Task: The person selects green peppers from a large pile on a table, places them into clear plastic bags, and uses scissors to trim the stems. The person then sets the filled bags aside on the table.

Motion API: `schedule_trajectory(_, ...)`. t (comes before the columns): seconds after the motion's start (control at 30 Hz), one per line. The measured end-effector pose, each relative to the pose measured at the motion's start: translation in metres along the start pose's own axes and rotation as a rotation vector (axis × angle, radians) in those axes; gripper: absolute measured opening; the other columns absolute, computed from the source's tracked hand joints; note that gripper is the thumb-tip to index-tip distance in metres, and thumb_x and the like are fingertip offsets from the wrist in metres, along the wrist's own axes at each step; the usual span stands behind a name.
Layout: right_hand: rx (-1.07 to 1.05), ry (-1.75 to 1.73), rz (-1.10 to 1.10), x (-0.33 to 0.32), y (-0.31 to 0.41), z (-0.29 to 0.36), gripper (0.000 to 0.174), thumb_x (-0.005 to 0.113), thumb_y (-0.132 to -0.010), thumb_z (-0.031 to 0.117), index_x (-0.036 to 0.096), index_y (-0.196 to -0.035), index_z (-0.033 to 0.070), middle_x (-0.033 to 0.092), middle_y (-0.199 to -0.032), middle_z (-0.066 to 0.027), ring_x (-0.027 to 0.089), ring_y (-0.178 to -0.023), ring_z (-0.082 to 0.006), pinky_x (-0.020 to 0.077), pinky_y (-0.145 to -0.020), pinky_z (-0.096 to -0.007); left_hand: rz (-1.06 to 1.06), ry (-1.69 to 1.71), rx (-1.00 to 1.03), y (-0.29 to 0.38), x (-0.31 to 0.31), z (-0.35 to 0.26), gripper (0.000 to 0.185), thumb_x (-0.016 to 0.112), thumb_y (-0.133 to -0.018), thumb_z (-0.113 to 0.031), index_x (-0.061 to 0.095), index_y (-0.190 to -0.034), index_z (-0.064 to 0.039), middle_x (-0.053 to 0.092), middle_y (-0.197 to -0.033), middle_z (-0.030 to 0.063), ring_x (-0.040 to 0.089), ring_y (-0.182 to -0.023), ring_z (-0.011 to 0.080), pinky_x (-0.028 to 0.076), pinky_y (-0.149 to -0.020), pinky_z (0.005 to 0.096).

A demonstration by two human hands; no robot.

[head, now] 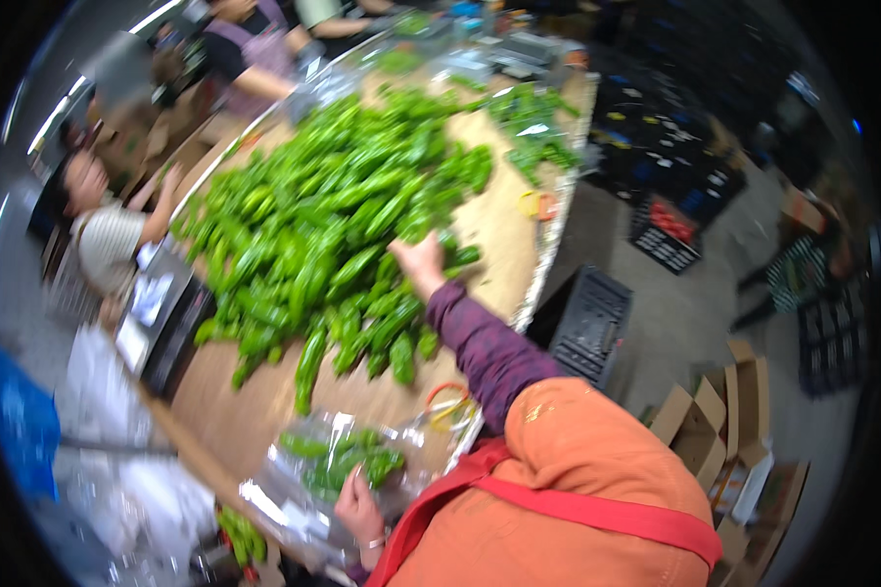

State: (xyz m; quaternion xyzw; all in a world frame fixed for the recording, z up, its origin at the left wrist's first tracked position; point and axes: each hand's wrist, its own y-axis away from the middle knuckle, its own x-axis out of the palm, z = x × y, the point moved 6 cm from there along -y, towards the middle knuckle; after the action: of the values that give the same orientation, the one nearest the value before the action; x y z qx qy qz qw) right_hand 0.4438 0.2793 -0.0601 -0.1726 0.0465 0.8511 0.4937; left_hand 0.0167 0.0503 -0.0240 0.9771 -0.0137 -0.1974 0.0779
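Note:
My right hand (420,263), in a purple patterned sleeve, reaches into a large heap of long green peppers (338,198) on a wooden table (220,403). Its thumb lies against the peppers; the other fingers are partly hidden, so whether it grips one is unclear. Near the table's front edge lies a clear plastic bag (279,477) with several green peppers (345,458) inside. At this bag is my left hand (360,506), its fingers pinched together on the film. Scissors with orange and yellow handles (451,411) lie right of the bag.
A second pair of scissors (539,205) lies by the right edge. A scale (165,315) stands at the left, beside a person (110,227). Another person in an apron (253,59) works across the table. Black crates (591,323) and open cardboard boxes (712,425) stand on the right.

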Motion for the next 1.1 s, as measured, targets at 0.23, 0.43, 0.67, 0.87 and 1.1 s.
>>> schedule_trajectory(0.23, -0.441, -0.151, 0.284, -0.067, 0.036, 0.115, 0.073, 0.069, -0.074, 0.030, 0.043, -0.132, -0.007, 0.055, -0.122, -0.0211, 0.055, -0.109, -0.0282, 0.0483, -0.097, -0.0398, 0.144, -0.214, -0.242, 0.002, 0.004, -0.036, 0.037, 0.054, -0.099, -0.028, 0.065, -0.119, 0.001, 0.069, -0.108, 0.0181, 0.062, -0.094, 0.0259, 0.048, -0.086, 0.0353)
schedule_trajectory(0.43, -0.553, 0.588, 1.159, -0.057, 0.130, 0.099, 0.066, 0.080, -0.061, 0.028, 0.054, -0.116, 0.002, 0.065, -0.093, -0.0173, 0.064, -0.090, -0.0331, 0.0512, -0.076, -0.0447, 0.152, -0.274, -0.130, -0.009, 0.006, -0.025, 0.037, 0.053, -0.099, -0.029, 0.064, -0.121, -0.001, 0.069, -0.108, 0.0185, 0.064, -0.093, 0.0279, 0.049, -0.083, 0.0358)
schedule_trajectory(0.67, -0.545, 0.413, 0.675, -0.085, 0.194, -0.023, 0.089, 0.078, -0.067, 0.038, 0.038, -0.140, 0.007, 0.050, -0.104, -0.0175, 0.054, -0.096, -0.0366, 0.0455, -0.083, -0.0448, 0.181, -0.461, -0.042, -0.013, 0.003, -0.014, 0.037, 0.053, -0.098, -0.029, 0.063, -0.123, -0.003, 0.069, -0.105, 0.0184, 0.066, -0.091, 0.0297, 0.051, -0.081, 0.0375)
schedule_trajectory(0.87, -0.535, 0.333, 0.664, -0.106, 0.181, -0.027, 0.069, 0.068, -0.081, 0.051, 0.048, -0.132, 0.011, 0.059, -0.096, -0.0177, 0.061, -0.089, -0.0366, 0.0493, -0.076, -0.0445, 0.278, -0.210, -0.070, 0.001, 0.012, -0.039, 0.036, 0.056, -0.097, -0.028, 0.065, -0.119, -0.001, 0.069, -0.107, 0.0180, 0.063, -0.095, 0.0280, 0.049, -0.085, 0.0373)
schedule_trajectory(1.1, -0.784, 0.385, 0.790, -0.127, 0.204, -0.055, 0.051, 0.076, -0.073, 0.035, 0.064, -0.117, 0.013, 0.059, -0.096, -0.0166, 0.057, -0.091, -0.0369, 0.0473, -0.078, -0.0457, 0.154, -0.060, 0.069, -0.009, 0.008, 0.002, 0.028, 0.054, -0.099, -0.017, 0.068, -0.114, 0.002, 0.067, -0.083, 0.0000, 0.048, -0.064, 0.0062, 0.041, -0.056, 0.0233)
